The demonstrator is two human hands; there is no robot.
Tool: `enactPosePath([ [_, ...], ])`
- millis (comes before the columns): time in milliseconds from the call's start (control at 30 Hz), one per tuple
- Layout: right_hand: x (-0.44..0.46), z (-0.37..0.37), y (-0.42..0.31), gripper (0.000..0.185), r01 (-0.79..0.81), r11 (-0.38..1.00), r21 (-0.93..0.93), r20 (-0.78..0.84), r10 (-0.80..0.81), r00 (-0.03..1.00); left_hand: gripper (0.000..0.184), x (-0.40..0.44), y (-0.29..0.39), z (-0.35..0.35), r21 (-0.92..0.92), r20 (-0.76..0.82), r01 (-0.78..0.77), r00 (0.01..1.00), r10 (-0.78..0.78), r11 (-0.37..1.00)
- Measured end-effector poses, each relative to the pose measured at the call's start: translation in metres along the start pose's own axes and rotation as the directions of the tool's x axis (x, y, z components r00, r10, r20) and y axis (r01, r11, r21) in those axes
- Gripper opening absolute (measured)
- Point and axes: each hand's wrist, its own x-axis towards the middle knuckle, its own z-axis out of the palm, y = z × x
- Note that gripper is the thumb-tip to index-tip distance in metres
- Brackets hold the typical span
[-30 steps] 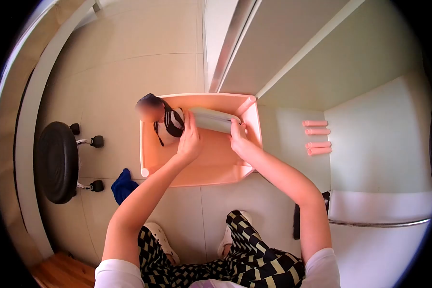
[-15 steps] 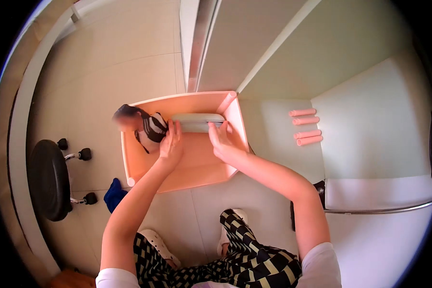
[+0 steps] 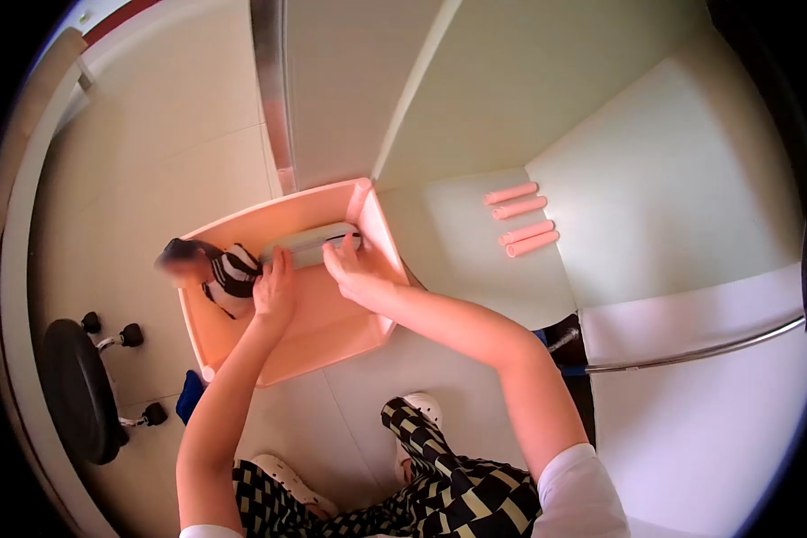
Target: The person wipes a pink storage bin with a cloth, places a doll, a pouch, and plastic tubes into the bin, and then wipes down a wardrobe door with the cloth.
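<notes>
Inside a pink plastic bin (image 3: 318,350) lies a long, rounded, pale grey-white case (image 3: 300,242) along the far wall. My left hand (image 3: 274,291) has its fingers at the case's left end, beside a doll-like figure (image 3: 233,272) with dark hair and black-and-white striped clothes. My right hand (image 3: 354,273) grips the right end, thumb and fingers closed around its edge near a dark line. The undersides of both hands' grips are hidden.
Several pink tubes (image 3: 520,208) lie on the pale surface to the right. A black wheeled stool (image 3: 81,390) stands at left, near a blue cloth (image 3: 189,396) on the floor. A tall panel (image 3: 341,90) rises behind the bin, and a metal rail (image 3: 690,345) runs at right.
The view has shifted and turned, so the bin and tubes appear further left. Both hands stay at the ends of the pale case, which still lies in the bin.
</notes>
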Motion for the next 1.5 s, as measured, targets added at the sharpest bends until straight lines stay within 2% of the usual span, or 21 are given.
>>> enactPosePath([
  [33, -0.009, 0.002, -0.003, 0.04, -0.192, 0.837, 0.513, 0.001, 0.223, 0.975, 0.068, 0.001, -0.001, 0.001, -0.004, -0.005, -0.011, 1.0, 0.011, 1.0],
  [100, -0.013, 0.005, -0.001, 0.038, -0.158, 0.751, 0.641, -0.038, 0.237, 0.971, 0.069, 0.004, -0.001, -0.003, 0.082, 0.081, -0.001, 0.997, -0.005, 0.997],
  [133, 0.0, 0.001, 0.007, 0.04, 0.1, 0.98, -0.172, -0.089, -0.116, 0.989, 0.05, 0.005, 0.003, -0.016, 0.053, -0.03, -0.001, 1.0, 0.003, 0.999],
  [167, 0.012, -0.002, 0.013, 0.044, 0.313, 0.444, -0.84, 0.142, -0.377, 0.915, 0.05, 0.01, 0.007, -0.03, 0.051, -0.029, -0.003, 1.0, 0.005, 0.999],
  [200, 0.008, 0.001, 0.013, 0.047, 0.338, 0.002, -0.941, 0.314, -0.368, 0.875, 0.038, 0.018, 0.011, -0.045, -0.003, 0.034, -0.02, 0.999, 0.02, 1.0],
  [233, 0.001, 0.004, 0.016, 0.051, 0.308, -0.44, -0.843, 0.476, -0.347, 0.808, 0.025, 0.026, 0.016, -0.061, -0.06, 0.094, -0.032, 0.995, 0.037, 0.998],
  [267, -0.033, 0.016, 0.022, 0.049, 0.419, -0.335, -0.844, 0.504, -0.224, 0.834, 0.013, 0.032, 0.026, -0.08, -0.089, -0.112, -0.118, 0.988, 0.108, 0.989],
  [300, -0.067, 0.028, 0.024, 0.047, 0.507, -0.214, -0.835, 0.536, -0.103, 0.838, 0.013, 0.039, 0.036, -0.098, -0.096, -0.112, -0.116, 0.988, 0.105, 0.989],
  [333, -0.094, 0.037, 0.017, 0.048, 0.575, -0.221, -0.788, 0.592, -0.011, 0.806, 0.01, 0.048, 0.048, -0.114, -0.198, -0.177, -0.147, 0.978, 0.112, 0.969],
  [433, -0.156, 0.058, -0.009, 0.049, 0.721, -0.33, -0.61, 0.776, -0.062, 0.628, 0.008, 0.075, 0.09, -0.124, -0.416, -0.306, -0.268, 0.941, 0.144, 0.869],
  [500, -0.18, 0.07, -0.049, 0.051, 0.767, -0.294, -0.57, 0.82, -0.153, 0.551, 0.016, 0.082, 0.13, -0.15, -0.54, -0.21, -0.303, 0.952, 0.222, 0.786],
  [567, -0.2, 0.075, -0.088, 0.054, 0.789, -0.285, -0.544, 0.835, -0.281, 0.474, 0.022, 0.093, 0.173, -0.134, -0.667, -0.339, -0.414, 0.909, 0.243, 0.619],
  [733, -0.231, 0.079, -0.161, 0.055, 0.775, -0.315, -0.548, 0.768, -0.556, 0.318, 0.025, 0.12, 0.271, -0.114, -0.827, -0.233, -0.373, 0.908, 0.348, 0.42],
  [800, -0.23, 0.083, -0.194, 0.054, 0.782, -0.286, -0.554, 0.704, -0.661, 0.258, 0.028, 0.135, 0.297, -0.109, -0.926, 0.043, -0.125, 0.902, 0.429, 0.356],
  [933, -0.224, 0.092, -0.246, 0.047, 0.772, -0.245, -0.587, 0.634, -0.731, 0.251, 0.028, 0.145, 0.329, -0.105, -0.948, 0.05, -0.09, 0.904, 0.425, 0.304],
  [1033, -0.219, 0.098, -0.27, 0.04, 0.744, -0.243, -0.622, 0.633, -0.715, 0.295, 0.021, 0.149, 0.343, -0.106, -0.881, 0.086, -0.162, 0.868, 0.489, 0.444],
  [1133, -0.212, 0.101, -0.272, 0.031, 0.736, -0.24, -0.633, 0.642, -0.694, 0.326, 0.02, 0.153, 0.354, -0.093, -0.923, 0.122, -0.037, 0.917, 0.38, 0.383],
  [1200, -0.21, 0.102, -0.27, 0.027, 0.709, -0.291, -0.642, 0.666, -0.669, 0.329, 0.023, 0.157, 0.354, -0.089, -0.929, 0.219, 0.033, 0.851, 0.478, 0.368],
  [1333, -0.207, 0.1, -0.266, 0.035, 0.676, -0.318, -0.665, 0.663, -0.668, 0.338, 0.022, 0.151, 0.352, -0.088, -0.931, 0.177, 0.005, 0.881, 0.439, 0.365],
  [1433, -0.203, 0.096, -0.259, 0.037, 0.662, -0.315, -0.68, 0.647, -0.682, 0.341, 0.018, 0.144, 0.349, -0.092, -0.892, 0.082, -0.114, 0.91, 0.406, 0.436],
  [1500, -0.199, 0.092, -0.255, 0.036, 0.648, -0.385, -0.657, 0.685, -0.664, 0.3, 0.017, 0.14, 0.346, -0.092, -0.91, 0.066, -0.102, 0.92, 0.385, 0.401],
])
